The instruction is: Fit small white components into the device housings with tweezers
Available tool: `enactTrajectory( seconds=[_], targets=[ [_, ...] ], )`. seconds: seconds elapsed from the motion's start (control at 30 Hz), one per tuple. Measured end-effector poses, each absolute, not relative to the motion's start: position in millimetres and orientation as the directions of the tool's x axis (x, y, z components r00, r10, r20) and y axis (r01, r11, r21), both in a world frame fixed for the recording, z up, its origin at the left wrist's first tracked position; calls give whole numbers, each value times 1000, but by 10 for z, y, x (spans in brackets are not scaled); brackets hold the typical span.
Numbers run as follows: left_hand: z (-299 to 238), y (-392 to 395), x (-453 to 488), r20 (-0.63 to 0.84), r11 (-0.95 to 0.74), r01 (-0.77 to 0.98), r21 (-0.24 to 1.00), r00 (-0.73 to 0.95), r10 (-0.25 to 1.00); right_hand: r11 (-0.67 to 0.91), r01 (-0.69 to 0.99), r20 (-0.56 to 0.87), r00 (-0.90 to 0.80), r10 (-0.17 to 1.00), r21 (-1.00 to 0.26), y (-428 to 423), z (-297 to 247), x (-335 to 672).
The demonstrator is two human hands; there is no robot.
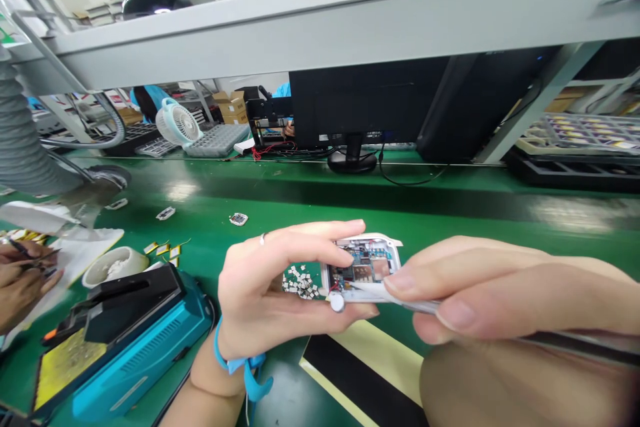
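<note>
A long green-topped table (320, 197) runs beneath a grey shelf (320, 33) in a crowded electronics workroom, with the back of a black monitor (360, 100) and a white desk fan (177, 123) standing beyond it. At the near left sit a teal machine (140, 353) and a white cup (113, 267), while a co-worker's hands (23, 283) pinch a small dark tool at the table's edge. Small circuit boards (239, 219) lie scattered across the green surface. At centre, the person's left hand (270, 287), a blue strap (225, 353) at the wrist and a ring (262, 237) on one finger, curls around a white-framed circuit board (365, 267), holding it by its edges between fingers and thumb just above the table. The right hand (500, 293) closes around slim metal tweezers (420, 307), pinching them so their tip meets the board's lower edge, where a white strip (373, 291) lies across it. A silver disc (337, 302) sits at the board's lower corner, and a cluster of tiny white pieces (300, 282) lies on the table just beside the board, seen between the left thumb and fingers.
</note>
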State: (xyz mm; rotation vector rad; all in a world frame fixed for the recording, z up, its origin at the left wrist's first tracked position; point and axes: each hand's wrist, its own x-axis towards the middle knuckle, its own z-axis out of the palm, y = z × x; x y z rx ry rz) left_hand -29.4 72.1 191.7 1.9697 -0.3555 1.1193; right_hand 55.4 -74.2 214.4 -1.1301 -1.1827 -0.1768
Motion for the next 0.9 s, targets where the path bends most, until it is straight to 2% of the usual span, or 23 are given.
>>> enactTrajectory(
  seconds=[0.17,0.4,0.6,0.67,0.8,0.9],
  targets=[
    [1880,722,-241,850,-594,-648,477,511,126,635,515,813,445,376,-576,-698,2094,554],
    [1907,742,-285,848,-648,-620,443,525,77,605,493,779,440,447,-626,-753,2157,534],
    [1914,732,-290,864,-684,-608,404,499,67,564,527,772,446,453,-636,-765,2143,515],
    [1907,731,-274,877,-709,-602,367,477,48,558,570,797,414,439,-603,-760,2120,546],
    [1887,756,-243,922,-746,-614,256,387,-2,595,641,865,246,438,-484,-787,2066,647],
    [1892,793,-229,933,-757,-620,209,358,-35,492,677,816,299,495,-547,-831,2043,663]
  ],
)
